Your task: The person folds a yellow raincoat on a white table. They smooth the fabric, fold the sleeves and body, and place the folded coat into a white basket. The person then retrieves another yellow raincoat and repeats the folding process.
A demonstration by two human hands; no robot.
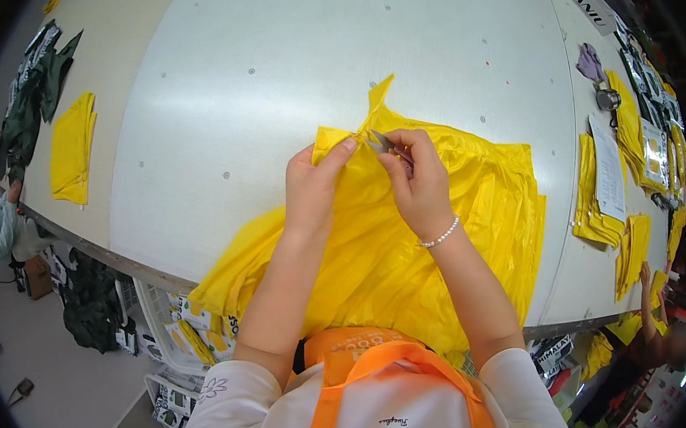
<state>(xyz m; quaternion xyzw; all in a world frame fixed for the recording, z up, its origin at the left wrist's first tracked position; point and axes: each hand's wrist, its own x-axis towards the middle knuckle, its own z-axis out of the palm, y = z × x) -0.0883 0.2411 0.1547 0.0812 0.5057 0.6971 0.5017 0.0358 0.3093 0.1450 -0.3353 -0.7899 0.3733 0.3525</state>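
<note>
- Nearest the camera: the person's white top with an orange apron strap (351,378), both forearms coming up from the near table edge.
- Yellow garment (380,252) lies spread on the white table (303,61), at the near edge, part of it hanging over that edge toward the person.
- Left hand (313,190) pinched closed on a folded corner at the garment's far edge, thumb and forefinger gripping the fabric.
- Right hand (418,182) closed around small metal snips (381,142), blades pointing at the same corner, just beside the left fingertips. Bead bracelet (441,235) on that wrist.
- Both hands rest on top of the garment, close together, at its far side; a pointed tip of fabric sticks out beyond them toward the table middle.
- Right table edge: stacks of folded yellow pieces (598,206) with a white paper sheet (607,165) on top, a purple cloth (590,63) further back.
- Far left corner: one folded yellow piece (72,149), dark green garments (37,86) beside it.
- Another person's hand (643,276) touches the right-side stacks, well apart from the garment.
</note>
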